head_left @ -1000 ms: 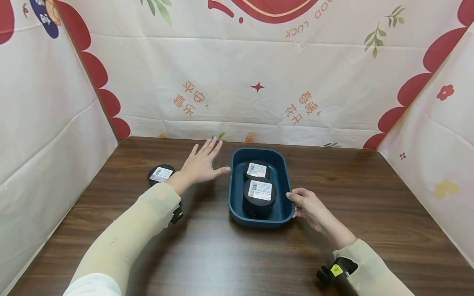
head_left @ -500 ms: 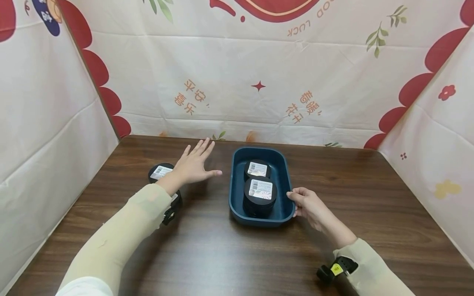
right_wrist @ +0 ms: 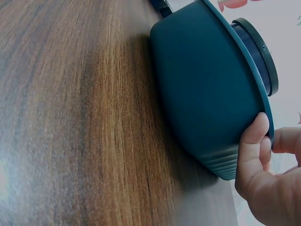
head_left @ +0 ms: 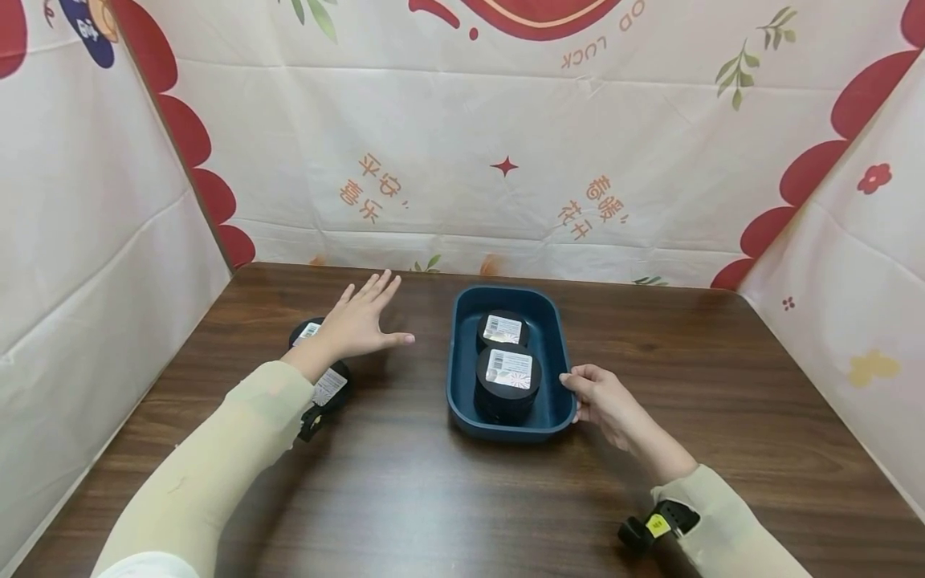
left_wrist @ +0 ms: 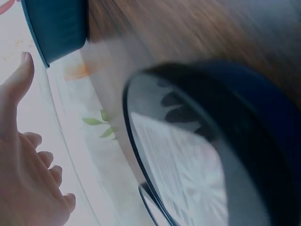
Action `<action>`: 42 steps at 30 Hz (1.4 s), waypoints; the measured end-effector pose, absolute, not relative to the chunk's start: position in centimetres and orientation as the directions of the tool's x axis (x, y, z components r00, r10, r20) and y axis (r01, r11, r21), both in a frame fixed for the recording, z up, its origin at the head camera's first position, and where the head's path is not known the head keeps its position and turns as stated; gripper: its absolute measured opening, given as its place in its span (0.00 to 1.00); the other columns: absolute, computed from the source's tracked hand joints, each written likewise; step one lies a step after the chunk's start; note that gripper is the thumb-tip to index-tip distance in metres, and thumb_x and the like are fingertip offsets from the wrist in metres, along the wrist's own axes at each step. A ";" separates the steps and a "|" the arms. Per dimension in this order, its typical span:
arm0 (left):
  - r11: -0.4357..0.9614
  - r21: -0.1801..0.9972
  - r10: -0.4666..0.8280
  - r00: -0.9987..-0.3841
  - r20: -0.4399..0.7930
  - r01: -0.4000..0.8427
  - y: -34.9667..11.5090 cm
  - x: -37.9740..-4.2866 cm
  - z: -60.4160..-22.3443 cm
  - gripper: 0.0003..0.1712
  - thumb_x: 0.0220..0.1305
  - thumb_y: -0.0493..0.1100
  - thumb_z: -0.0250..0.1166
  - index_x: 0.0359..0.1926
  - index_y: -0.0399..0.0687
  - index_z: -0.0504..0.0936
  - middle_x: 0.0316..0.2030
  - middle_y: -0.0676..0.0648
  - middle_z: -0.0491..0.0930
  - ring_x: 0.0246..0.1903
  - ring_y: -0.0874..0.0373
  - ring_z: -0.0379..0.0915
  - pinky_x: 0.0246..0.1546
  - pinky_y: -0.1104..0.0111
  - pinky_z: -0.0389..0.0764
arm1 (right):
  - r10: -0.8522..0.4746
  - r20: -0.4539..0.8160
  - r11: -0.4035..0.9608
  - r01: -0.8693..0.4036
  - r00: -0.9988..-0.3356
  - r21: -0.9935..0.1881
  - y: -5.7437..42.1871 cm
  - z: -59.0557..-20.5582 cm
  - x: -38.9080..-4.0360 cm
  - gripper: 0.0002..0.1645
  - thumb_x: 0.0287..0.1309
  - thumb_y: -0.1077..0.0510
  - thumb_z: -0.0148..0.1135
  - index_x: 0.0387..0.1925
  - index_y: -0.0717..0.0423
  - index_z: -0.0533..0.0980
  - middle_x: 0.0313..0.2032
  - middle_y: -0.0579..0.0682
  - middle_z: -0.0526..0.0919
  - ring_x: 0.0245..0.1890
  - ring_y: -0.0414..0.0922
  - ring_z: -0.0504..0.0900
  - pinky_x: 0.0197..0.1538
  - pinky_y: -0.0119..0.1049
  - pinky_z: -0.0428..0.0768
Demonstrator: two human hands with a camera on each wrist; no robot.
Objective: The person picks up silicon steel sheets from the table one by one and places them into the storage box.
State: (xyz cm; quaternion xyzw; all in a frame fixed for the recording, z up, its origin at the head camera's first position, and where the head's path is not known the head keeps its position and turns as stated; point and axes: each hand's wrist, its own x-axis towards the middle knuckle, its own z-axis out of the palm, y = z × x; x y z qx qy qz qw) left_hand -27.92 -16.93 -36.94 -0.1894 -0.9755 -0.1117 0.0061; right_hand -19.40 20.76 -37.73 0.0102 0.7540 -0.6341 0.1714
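Observation:
A dark teal, rounded rectangular bin (head_left: 466, 425) stands on the table with two round black jars inside, a near jar (head_left: 508, 377) and a far jar (head_left: 502, 327), both with white labels on their lids. My right hand (head_left: 603, 401) pinches the bin's right rim between thumb and fingers, as the right wrist view also shows. Fingers spread, my left hand (head_left: 357, 321) holds nothing and hovers left of the bin. Two more labelled black jars, one nearer (head_left: 334, 387) and one farther (head_left: 303, 329), stand below and left of it, partly hidden by the hand and forearm.
The brown wooden table (head_left: 462, 506) ends at a white printed cloth (head_left: 448, 160) at the back. More cloth hangs along the left and right sides.
My left hand has moved left, away from the bin, its fingers still spread. The nearer left jar has come into sight beside the forearm. My right hand stays on the rim.

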 end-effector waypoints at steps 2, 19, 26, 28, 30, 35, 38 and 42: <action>0.905 0.222 0.361 -0.931 0.053 0.363 -17.3 -27.9 -36.9 0.62 0.48 0.81 0.49 0.73 0.51 0.39 0.73 0.46 0.37 0.71 0.50 0.31 0.68 0.50 0.33 | -0.202 -0.272 0.197 0.233 -0.941 -0.952 20.8 -37.7 -19.4 0.13 0.67 0.58 0.48 0.41 0.67 0.63 0.21 0.47 0.67 0.19 0.38 0.69 0.25 0.29 0.75; 0.881 0.314 0.335 -0.935 0.117 0.355 -22.5 -26.4 -37.3 0.58 0.53 0.71 0.58 0.72 0.44 0.45 0.72 0.42 0.43 0.71 0.48 0.38 0.67 0.48 0.41 | -0.215 -0.278 0.212 0.233 -0.936 -0.949 20.8 -37.6 -19.4 0.12 0.67 0.57 0.48 0.41 0.65 0.63 0.22 0.47 0.67 0.20 0.39 0.70 0.26 0.29 0.76; 0.880 0.398 0.258 -0.964 0.059 0.259 -24.4 -26.3 -37.4 0.58 0.55 0.68 0.59 0.72 0.40 0.43 0.72 0.40 0.40 0.70 0.45 0.36 0.67 0.48 0.40 | -0.216 -0.287 0.218 0.240 -0.933 -0.946 20.9 -37.6 -19.4 0.14 0.68 0.57 0.47 0.42 0.67 0.63 0.23 0.48 0.68 0.20 0.39 0.70 0.26 0.29 0.76; 0.880 0.406 0.247 -0.968 0.053 0.247 -24.9 -26.1 -37.4 0.58 0.55 0.68 0.59 0.72 0.40 0.42 0.72 0.40 0.40 0.70 0.44 0.35 0.67 0.47 0.40 | -0.219 -0.286 0.219 0.239 -0.933 -0.946 20.9 -37.6 -19.4 0.14 0.68 0.57 0.47 0.42 0.67 0.63 0.23 0.48 0.68 0.20 0.39 0.70 0.26 0.29 0.76; 0.879 0.408 0.249 -0.967 0.047 0.246 -25.4 -25.9 -37.5 0.60 0.55 0.69 0.58 0.72 0.40 0.39 0.72 0.39 0.39 0.70 0.44 0.35 0.67 0.47 0.39 | -0.222 -0.286 0.216 0.239 -0.932 -0.947 20.9 -37.7 -19.4 0.12 0.68 0.58 0.47 0.42 0.66 0.63 0.23 0.48 0.68 0.20 0.39 0.70 0.26 0.29 0.76; 0.872 0.425 0.249 -0.968 0.043 0.243 -26.7 -25.6 -37.9 0.59 0.57 0.65 0.60 0.72 0.38 0.38 0.71 0.37 0.40 0.70 0.42 0.36 0.67 0.46 0.41 | -0.226 -0.285 0.213 0.238 -0.932 -0.948 20.8 -37.6 -19.3 0.12 0.68 0.58 0.47 0.41 0.66 0.63 0.22 0.48 0.68 0.20 0.39 0.70 0.26 0.29 0.76; 0.874 0.430 0.235 -0.971 0.035 0.227 -27.4 -25.6 -38.0 0.58 0.57 0.64 0.61 0.72 0.37 0.39 0.71 0.36 0.41 0.69 0.39 0.38 0.66 0.45 0.42 | -0.228 -0.277 0.210 0.231 -0.933 -0.950 20.8 -37.5 -19.3 0.12 0.68 0.58 0.47 0.41 0.66 0.63 0.22 0.48 0.68 0.20 0.39 0.70 0.26 0.29 0.76; 0.881 0.434 0.204 -0.979 0.010 0.188 -28.4 -25.5 -38.2 0.60 0.56 0.67 0.60 0.71 0.36 0.39 0.70 0.34 0.41 0.68 0.36 0.39 0.66 0.45 0.42 | -0.232 -0.270 0.211 0.222 -0.935 -0.952 20.8 -37.4 -19.3 0.13 0.68 0.57 0.48 0.41 0.66 0.63 0.22 0.48 0.68 0.19 0.38 0.70 0.26 0.29 0.76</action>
